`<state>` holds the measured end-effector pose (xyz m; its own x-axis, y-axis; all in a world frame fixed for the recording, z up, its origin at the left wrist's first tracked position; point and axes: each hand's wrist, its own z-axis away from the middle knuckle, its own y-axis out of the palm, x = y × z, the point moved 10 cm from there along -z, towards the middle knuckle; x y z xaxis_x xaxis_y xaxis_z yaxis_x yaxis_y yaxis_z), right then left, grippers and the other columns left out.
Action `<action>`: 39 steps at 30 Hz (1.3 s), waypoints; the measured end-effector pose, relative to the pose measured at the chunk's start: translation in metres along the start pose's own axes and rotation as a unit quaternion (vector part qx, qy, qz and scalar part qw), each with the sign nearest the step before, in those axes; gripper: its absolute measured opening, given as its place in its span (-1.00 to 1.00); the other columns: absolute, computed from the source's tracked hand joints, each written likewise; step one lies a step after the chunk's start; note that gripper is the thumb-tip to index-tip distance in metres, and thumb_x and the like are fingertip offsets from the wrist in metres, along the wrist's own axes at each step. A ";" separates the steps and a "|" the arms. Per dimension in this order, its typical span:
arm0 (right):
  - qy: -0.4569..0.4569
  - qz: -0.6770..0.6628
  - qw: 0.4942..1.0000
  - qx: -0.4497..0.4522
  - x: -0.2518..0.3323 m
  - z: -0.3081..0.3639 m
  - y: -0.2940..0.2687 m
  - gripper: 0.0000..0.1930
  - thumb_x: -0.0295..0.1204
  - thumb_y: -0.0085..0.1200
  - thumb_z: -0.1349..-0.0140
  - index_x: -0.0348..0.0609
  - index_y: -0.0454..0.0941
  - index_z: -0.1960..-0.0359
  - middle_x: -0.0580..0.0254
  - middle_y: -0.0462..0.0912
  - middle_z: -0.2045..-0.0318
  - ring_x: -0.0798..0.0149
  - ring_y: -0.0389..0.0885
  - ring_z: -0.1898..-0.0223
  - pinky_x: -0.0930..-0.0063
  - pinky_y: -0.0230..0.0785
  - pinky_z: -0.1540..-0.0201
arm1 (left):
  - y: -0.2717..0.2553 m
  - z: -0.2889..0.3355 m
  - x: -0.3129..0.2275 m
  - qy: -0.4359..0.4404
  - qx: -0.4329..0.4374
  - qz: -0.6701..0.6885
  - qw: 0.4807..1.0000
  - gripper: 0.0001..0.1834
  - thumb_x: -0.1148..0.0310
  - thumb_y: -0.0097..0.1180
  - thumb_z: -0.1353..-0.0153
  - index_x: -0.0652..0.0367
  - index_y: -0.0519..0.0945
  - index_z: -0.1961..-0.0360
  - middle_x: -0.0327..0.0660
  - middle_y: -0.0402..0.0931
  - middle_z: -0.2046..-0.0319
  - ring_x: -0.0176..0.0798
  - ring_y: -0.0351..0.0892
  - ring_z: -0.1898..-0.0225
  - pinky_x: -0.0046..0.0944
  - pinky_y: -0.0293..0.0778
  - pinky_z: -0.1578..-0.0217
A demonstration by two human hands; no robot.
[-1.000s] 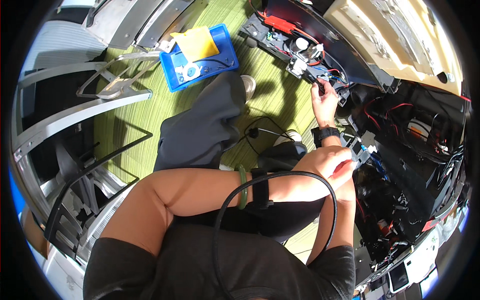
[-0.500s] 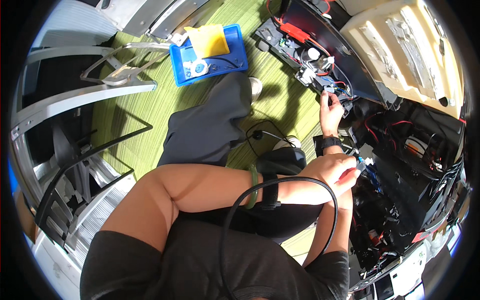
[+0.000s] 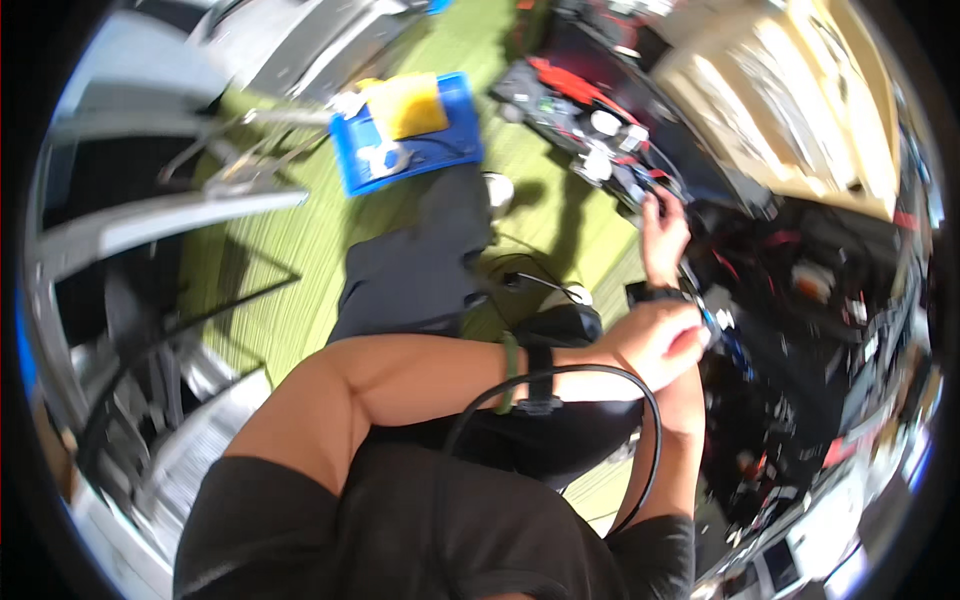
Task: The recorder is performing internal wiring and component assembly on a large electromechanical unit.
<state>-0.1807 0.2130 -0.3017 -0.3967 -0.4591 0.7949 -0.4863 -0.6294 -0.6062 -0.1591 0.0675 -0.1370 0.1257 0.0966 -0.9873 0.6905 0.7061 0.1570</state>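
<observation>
My left arm crosses in front of me. The left hand [image 3: 655, 345] lies over the right forearm, its fingers curled closed. Whitish and blue pieces [image 3: 720, 320] show at its fingertips, too blurred to name. Beyond it my right hand [image 3: 665, 235] reaches out, thumb and fingers bent together at the wires on the near end of an opened black electronic assembly [image 3: 600, 125]. What those fingers pinch is hidden by blur. A red strip [image 3: 575, 82] and several white round parts sit on this assembly.
A blue tray [image 3: 462, 100] holding a yellow cloth [image 3: 408, 107] and small parts stands on the green floor [image 3: 400, 215]. Cream molded panels [image 3: 775, 100] lean at the far right. Black housings with wires [image 3: 780, 370] fill the right side. A grey metal frame [image 3: 160, 220] stands left.
The whole view has shifted and blurred, with the tray sitting slightly lower and further left in it. Both hands stay in nearly the same places; the right wrist has turned slightly.
</observation>
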 end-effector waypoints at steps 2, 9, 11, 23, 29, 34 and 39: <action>0.019 0.064 0.998 -0.021 0.014 0.006 -0.007 -0.70 -0.32 0.08 -0.20 -0.21 0.52 0.09 0.11 0.63 0.27 0.40 0.55 0.27 0.50 0.40 0.18 | 0.001 0.002 0.007 -0.049 0.025 0.010 0.998 -0.87 0.35 0.03 -0.22 0.20 0.48 0.33 -0.23 0.39 0.61 -0.46 0.33 0.56 -0.35 0.32 0.51; 0.034 -0.039 0.986 -0.157 0.047 0.025 -0.065 -0.74 -0.38 0.10 -0.09 -0.27 0.52 0.21 0.08 0.59 0.49 0.29 0.50 0.51 0.44 0.37 0.40 | 0.019 0.004 0.009 -0.150 0.095 0.037 0.983 -0.83 0.38 -0.09 -0.30 0.22 0.43 0.41 -0.43 0.25 0.63 -0.60 0.14 0.58 -0.52 0.13 0.58; -0.010 -0.051 0.973 -0.223 0.048 0.035 -0.087 -0.73 -0.37 0.12 -0.10 -0.25 0.52 0.19 0.19 0.58 0.55 0.48 0.40 0.62 0.55 0.32 0.51 | 0.028 0.005 0.009 -0.124 0.111 0.039 0.985 -0.81 0.36 -0.14 -0.33 0.15 0.40 0.43 -0.47 0.20 0.62 -0.62 0.06 0.61 -0.55 0.05 0.60; 0.098 -0.123 0.939 -0.305 0.058 0.086 -0.154 -0.78 -0.40 0.09 -0.15 -0.26 0.49 0.22 0.31 0.57 0.56 0.55 0.41 0.56 0.60 0.30 0.48 | 0.045 0.007 0.016 -0.151 0.131 0.083 0.976 -0.77 0.29 -0.16 -0.35 0.12 0.38 0.45 -0.44 0.21 0.59 -0.59 0.12 0.59 -0.55 0.08 0.57; 0.072 -0.141 0.940 -0.301 0.062 0.097 -0.162 -0.77 -0.42 0.08 -0.15 -0.22 0.47 0.18 0.31 0.56 0.52 0.55 0.35 0.59 0.59 0.25 0.53 | 0.053 0.002 0.025 -0.158 0.134 0.045 0.977 -0.78 0.29 -0.17 -0.33 0.12 0.37 0.44 -0.43 0.21 0.59 -0.57 0.13 0.57 -0.54 0.09 0.55; 0.010 -0.079 0.945 -0.316 0.064 0.102 -0.175 -0.76 -0.44 0.08 -0.12 -0.20 0.46 0.16 0.21 0.57 0.48 0.47 0.40 0.59 0.56 0.30 0.50 | 0.059 -0.003 0.025 -0.146 0.135 0.022 0.980 -0.82 0.34 -0.16 -0.27 0.15 0.38 0.44 -0.42 0.21 0.60 -0.55 0.14 0.59 -0.53 0.09 0.56; 0.000 -0.048 0.944 -0.326 0.059 0.111 -0.182 -0.75 -0.45 0.05 -0.14 -0.21 0.44 0.14 0.10 0.58 0.37 0.31 0.53 0.46 0.49 0.38 0.40 | 0.061 -0.006 0.015 -0.117 0.117 0.046 0.985 -0.76 0.30 -0.14 -0.29 0.16 0.40 0.50 -0.46 0.16 0.70 -0.60 0.09 0.64 -0.52 0.03 0.62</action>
<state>-0.0297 0.2306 -0.1416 -0.3256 -0.4198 0.8472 -0.8965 -0.1478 -0.4178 -0.1194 0.1156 -0.1421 0.3378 -0.0315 -0.9407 0.8105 0.5179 0.2738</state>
